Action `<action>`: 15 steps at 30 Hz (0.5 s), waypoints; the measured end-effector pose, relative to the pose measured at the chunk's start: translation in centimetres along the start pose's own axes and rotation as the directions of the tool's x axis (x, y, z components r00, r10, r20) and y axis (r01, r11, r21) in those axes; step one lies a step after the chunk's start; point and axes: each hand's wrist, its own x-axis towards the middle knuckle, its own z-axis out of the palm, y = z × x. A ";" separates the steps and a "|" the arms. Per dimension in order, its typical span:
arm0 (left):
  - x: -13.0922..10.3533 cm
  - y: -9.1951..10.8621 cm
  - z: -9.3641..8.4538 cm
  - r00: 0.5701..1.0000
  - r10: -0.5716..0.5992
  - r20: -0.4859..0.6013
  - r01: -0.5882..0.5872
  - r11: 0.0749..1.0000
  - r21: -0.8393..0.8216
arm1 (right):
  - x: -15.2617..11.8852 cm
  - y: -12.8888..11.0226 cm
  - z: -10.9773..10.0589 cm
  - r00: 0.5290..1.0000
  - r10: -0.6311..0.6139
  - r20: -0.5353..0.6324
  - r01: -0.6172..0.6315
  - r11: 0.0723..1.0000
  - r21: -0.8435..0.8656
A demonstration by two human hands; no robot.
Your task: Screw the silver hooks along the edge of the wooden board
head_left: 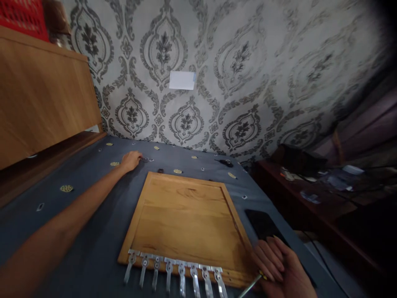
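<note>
My left hand (130, 160) is stretched out to the far left of the grey-blue cloth, its fingers closed at a small thin item (145, 159) too small to name. My right hand (273, 265) is wrapped round a screwdriver (250, 285), with its metal shaft pointing down and left. Beside that hand lies a framed wooden board (186, 215), flat on the cloth. Along the board's near edge runs a row of several silver metal hinge-like pieces (169, 269), their narrow ends hanging past the edge. Small holes show at the board's near right corner.
A black phone-like slab (263, 223) lies right of the board. Farther back are a dark object (226, 162) and a small dark piece (160, 170). Patterned cloth (93, 231) covers the surface. A wooden cabinet (46, 99) stands left, a cluttered dark red table (297, 198) right.
</note>
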 end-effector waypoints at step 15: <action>-4.5 -0.3 -1.1 0.994 -0.059 -0.096 0.044 0.987 -0.152 | 1.3 -0.1 -1.8 0.990 -0.020 0.142 0.037 0.993 -0.115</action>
